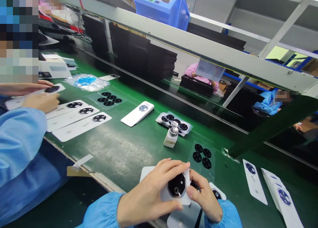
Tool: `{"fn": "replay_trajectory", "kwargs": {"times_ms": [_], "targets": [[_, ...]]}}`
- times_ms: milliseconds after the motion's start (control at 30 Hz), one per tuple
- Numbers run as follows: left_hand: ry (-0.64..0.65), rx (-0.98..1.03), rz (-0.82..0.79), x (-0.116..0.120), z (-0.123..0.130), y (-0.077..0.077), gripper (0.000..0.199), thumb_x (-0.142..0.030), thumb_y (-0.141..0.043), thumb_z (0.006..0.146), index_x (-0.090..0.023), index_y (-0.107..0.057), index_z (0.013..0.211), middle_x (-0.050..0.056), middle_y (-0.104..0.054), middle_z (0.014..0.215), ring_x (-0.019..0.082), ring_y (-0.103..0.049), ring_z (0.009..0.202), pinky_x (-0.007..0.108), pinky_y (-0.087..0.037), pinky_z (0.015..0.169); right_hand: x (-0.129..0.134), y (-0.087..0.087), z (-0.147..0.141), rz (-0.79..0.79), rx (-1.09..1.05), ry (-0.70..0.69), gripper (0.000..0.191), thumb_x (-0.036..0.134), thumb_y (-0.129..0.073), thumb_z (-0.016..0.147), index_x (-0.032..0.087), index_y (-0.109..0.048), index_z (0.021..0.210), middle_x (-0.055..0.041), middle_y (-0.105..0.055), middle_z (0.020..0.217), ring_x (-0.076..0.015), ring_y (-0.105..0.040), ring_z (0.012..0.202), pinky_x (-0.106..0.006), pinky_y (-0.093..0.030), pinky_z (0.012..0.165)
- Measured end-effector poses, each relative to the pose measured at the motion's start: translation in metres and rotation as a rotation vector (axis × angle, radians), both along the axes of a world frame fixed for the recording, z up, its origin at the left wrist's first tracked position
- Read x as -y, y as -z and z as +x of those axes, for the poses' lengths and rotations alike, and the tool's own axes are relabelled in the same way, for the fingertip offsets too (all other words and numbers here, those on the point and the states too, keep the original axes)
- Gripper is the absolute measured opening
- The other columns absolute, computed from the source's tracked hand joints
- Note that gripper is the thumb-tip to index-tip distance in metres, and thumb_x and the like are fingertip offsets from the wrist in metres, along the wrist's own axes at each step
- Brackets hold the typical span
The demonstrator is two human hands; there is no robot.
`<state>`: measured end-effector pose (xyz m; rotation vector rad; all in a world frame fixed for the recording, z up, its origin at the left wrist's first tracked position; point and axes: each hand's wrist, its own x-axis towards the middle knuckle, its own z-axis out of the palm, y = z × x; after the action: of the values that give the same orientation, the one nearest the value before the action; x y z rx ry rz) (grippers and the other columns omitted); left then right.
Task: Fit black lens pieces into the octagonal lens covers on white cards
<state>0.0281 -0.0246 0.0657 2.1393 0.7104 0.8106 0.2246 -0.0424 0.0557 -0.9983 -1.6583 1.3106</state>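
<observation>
A white card (186, 199) with a black round camera-like disc (177, 185) is held near the table's front edge. My left hand (155, 191) wraps round the card from the left, thumb below the disc and fingers over the top. My right hand (205, 196) pinches the card's right edge between thumb and fingers. More white cards (184, 218) lie under and beside my hands, one with its black disc showing at the right. Just beyond, a clear sheet with several black discs (202, 156) lies on the green table (119, 155).
A small white block with a metal-topped bottle (171, 137) stands ahead, before stacked disc sheets (174, 122). White card stacks lie ahead (138, 113) and at the right (283, 195). A co-worker's hands (42, 100) work at the left. A green post (268, 128) rises at the right.
</observation>
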Motion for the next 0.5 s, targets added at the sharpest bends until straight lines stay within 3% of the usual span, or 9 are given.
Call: {"fn": "replay_trajectory", "kwargs": {"times_ms": [100, 200, 400, 500], "targets": [[0.019, 0.045, -0.051, 0.001, 0.0, -0.001, 0.08, -0.017, -0.066, 0.076, -0.034, -0.026, 0.142, 0.006, -0.039, 0.141, 0.029, -0.04, 0.128, 0.044, -0.037, 0.106, 0.003, -0.001, -0.003, -0.07, -0.013, 0.025, 0.045, 0.062, -0.041, 0.087, 0.02, -0.056, 0.082, 0.0006, -0.047, 0.075, -0.0141, -0.042, 0.068, -0.025, -0.037, 0.064], [0.02, 0.105, -0.088, 0.002, 0.0, 0.003, 0.079, -0.023, -0.069, 0.076, -0.032, -0.026, 0.141, 0.008, -0.039, 0.142, 0.029, -0.039, 0.13, 0.044, -0.036, 0.107, 0.004, -0.001, -0.007, -0.179, -0.05, 0.066, 0.039, 0.057, -0.043, 0.089, 0.021, -0.053, 0.078, 0.0015, -0.045, 0.073, -0.013, -0.039, 0.065, -0.024, -0.035, 0.061], [-0.009, 0.16, -0.179, 0.001, -0.001, 0.011, 0.058, -0.028, -0.075, 0.072, -0.028, -0.045, 0.121, 0.01, -0.039, 0.144, 0.029, -0.039, 0.131, 0.043, -0.038, 0.106, 0.002, 0.005, -0.009, -0.106, -0.077, 0.077, 0.032, 0.05, -0.048, 0.089, 0.02, -0.049, 0.076, 0.0027, -0.044, 0.073, -0.0121, -0.037, 0.066, -0.023, -0.033, 0.062], [-0.015, 0.2, -0.184, 0.0, 0.001, 0.013, 0.058, -0.032, -0.076, 0.071, -0.027, -0.046, 0.12, 0.012, -0.036, 0.146, 0.03, -0.039, 0.131, 0.044, -0.037, 0.106, 0.001, 0.008, -0.007, -0.079, -0.086, 0.077, 0.03, 0.048, -0.048, 0.09, 0.021, -0.049, 0.079, 0.0027, -0.043, 0.073, -0.0126, -0.038, 0.068, -0.024, -0.034, 0.064]]}}
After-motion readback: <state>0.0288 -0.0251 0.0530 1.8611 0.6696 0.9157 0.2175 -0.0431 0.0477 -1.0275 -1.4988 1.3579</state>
